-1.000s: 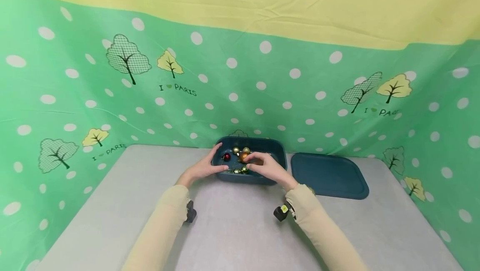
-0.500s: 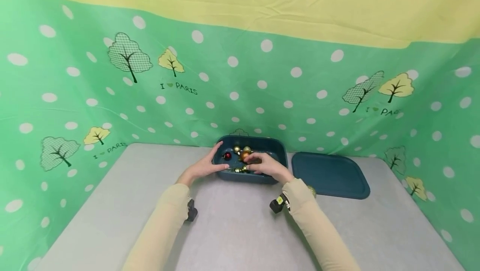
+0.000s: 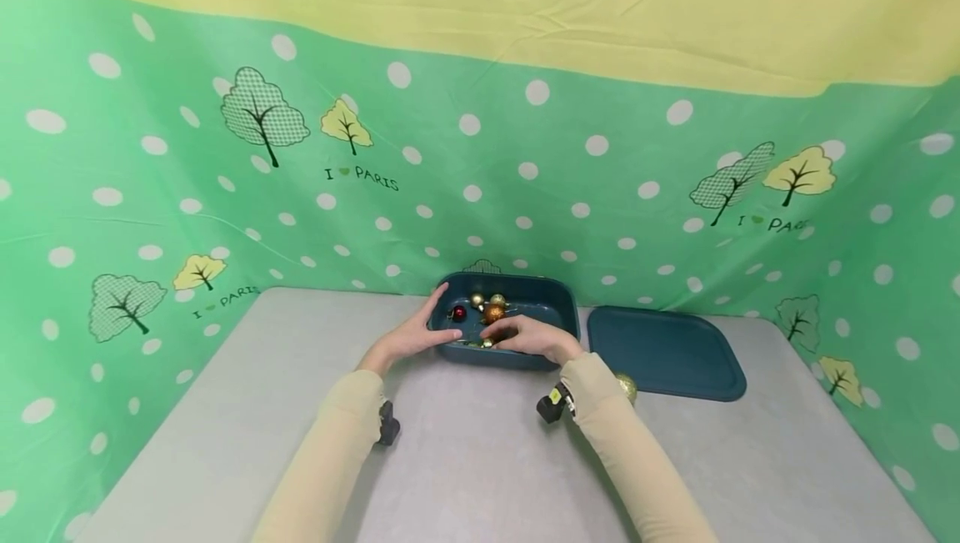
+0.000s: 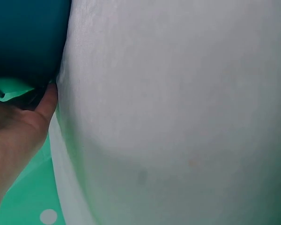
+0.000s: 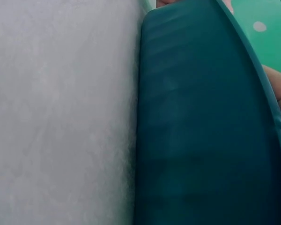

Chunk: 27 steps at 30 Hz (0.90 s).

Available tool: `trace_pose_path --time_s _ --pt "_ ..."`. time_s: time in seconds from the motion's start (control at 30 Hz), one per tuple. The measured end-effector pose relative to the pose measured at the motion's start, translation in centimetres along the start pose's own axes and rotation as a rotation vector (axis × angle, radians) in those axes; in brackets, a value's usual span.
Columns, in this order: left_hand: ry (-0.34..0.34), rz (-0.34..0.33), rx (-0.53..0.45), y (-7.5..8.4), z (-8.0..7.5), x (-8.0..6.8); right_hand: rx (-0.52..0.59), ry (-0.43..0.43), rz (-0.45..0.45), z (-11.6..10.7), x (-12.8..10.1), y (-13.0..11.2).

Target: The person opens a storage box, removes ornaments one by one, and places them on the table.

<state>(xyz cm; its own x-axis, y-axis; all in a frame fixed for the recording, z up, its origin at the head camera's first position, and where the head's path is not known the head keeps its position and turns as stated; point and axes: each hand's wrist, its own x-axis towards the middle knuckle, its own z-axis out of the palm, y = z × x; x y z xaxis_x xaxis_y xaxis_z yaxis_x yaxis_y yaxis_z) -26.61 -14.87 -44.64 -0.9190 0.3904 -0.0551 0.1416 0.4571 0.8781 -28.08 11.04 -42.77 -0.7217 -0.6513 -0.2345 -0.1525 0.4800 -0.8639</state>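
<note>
1. While the left hand stays on the left end of the box, thumb along the near rim and straight fingers up the outer wall, nothing about its hold differs from a second ago.
2. Just beyond those fingertips, inside the box, lie a red ball, small gold balls and an orange ball.
3. Change: the right hand has sunk lower and flatter over the near rim. A second ago it was raised at the orange ball; now that ball shows clear just beyond its fingertips, apart from them.
4. Right fingers reach left into the box, lying low. Whether they pinch one of the small balls under them, I cannot tell.
5. Judgement: the balls are being handled inside the box, the left hand steadying it.
6. Behind the right wrist, a gold ball sits on the table.
7. Right of that hand, the lid lies flat just beside the box.
8. Surface: pale grey table. Room: green dotted cloth with trees behind and at both sides, yellow band above.
</note>
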Motion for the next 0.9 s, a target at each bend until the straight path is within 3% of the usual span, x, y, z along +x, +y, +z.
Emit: trace_pose_path --time_s 0.37,0.9 --pt "-0.003 -0.008 -0.009 -0.29 0.02 0.17 0.116 -0.080 0.000 -0.41 0.26 0.23" --pt "0.002 0.006 -0.029 -0.39 0.11 0.11 0.220 0.015 -0.105 -0.48 0.10 0.54"
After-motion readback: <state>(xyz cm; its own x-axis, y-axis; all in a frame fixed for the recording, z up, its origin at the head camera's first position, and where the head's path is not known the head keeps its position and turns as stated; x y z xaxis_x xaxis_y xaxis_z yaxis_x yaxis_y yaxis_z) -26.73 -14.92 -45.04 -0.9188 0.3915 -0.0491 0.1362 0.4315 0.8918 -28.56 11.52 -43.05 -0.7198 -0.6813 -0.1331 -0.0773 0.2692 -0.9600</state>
